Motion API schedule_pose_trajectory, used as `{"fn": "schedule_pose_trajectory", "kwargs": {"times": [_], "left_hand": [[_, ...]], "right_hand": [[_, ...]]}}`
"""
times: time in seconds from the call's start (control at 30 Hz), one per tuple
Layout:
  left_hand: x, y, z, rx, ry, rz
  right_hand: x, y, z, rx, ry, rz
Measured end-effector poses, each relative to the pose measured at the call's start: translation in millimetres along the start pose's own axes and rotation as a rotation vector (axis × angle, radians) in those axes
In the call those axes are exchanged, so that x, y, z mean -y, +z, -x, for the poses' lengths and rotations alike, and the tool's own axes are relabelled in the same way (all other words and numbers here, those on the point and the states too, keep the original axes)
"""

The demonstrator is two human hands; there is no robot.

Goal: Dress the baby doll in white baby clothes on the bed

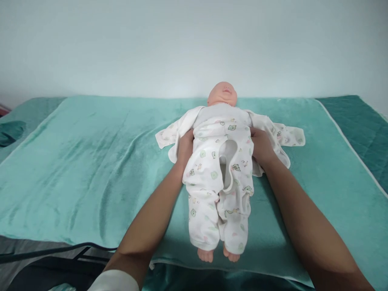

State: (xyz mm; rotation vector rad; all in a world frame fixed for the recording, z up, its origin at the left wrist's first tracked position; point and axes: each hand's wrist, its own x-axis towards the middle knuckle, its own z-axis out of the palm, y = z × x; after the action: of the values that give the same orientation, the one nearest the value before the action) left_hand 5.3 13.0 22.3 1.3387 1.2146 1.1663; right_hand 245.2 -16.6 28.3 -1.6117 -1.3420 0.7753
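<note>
A baby doll (222, 95) lies on its back, head toward the wall and bare feet toward me. It wears white printed split-crotch pants (206, 169), pulled high over its torso, with an opening at the crotch. A white printed jacket (291, 135) is spread open beneath it, sleeves out to both sides. My left hand (185, 146) is against the doll's left-hand side as I see it, at the pants' waist. On the opposite side, my right hand (261, 146) touches the waist in the same way. The fingers of both hands are tucked behind the doll and jacket, largely hidden.
A turquoise plush blanket (75, 161) with a few folds lies under the doll. Darker quilted fabric (360, 133) shows at the right, and a white wall (151, 44) rises behind. A dark cable (60, 250) and a black object (54, 275) are at the lower left.
</note>
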Motion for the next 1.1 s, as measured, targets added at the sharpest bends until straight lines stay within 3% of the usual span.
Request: {"fn": "schedule_pose_trajectory", "kwargs": {"times": [0.07, 0.13, 0.27, 0.4, 0.53, 0.67, 0.8, 1.0, 1.1], "left_hand": [[3.9, -1.5, -2.2, -0.061, 0.120, -0.171], [8.5, -2.7, -4.9, -0.130, 0.159, -0.260], [15.4, -3.0, -9.4, -0.210, 0.172, -0.139], [13.5, -1.8, -8.7, -0.239, 0.289, -0.035], [7.4, -4.0, -9.3, -0.171, 0.468, -0.116], [2.4, -9.7, -15.3, 0.055, 0.594, -0.165], [0.7, -13.7, -22.1, 0.183, 0.555, -0.154], [2.8, -13.7, -26.6, 0.228, 0.461, -0.151], [2.4, -12.7, -26.0, 0.227, 0.440, -0.115]], "right_hand": [[-0.8, -0.6, 0.5, -0.079, 0.005, 0.041], [-0.3, -1.3, 1.3, -0.146, -0.029, 0.083], [0.2, -1.3, 2.0, -0.285, -0.165, 0.090], [-0.3, 0.0, 0.8, -0.371, -0.323, 0.052], [1.9, -0.4, 0.4, -0.250, -0.441, -0.019], [4.1, -3.1, 1.3, -0.164, -0.416, -0.083], [4.8, -4.7, 0.8, -0.030, -0.317, -0.207], [7.5, -7.4, -5.5, 0.136, -0.274, -0.179], [9.4, -9.1, -7.5, 0.174, -0.331, -0.110]]}}
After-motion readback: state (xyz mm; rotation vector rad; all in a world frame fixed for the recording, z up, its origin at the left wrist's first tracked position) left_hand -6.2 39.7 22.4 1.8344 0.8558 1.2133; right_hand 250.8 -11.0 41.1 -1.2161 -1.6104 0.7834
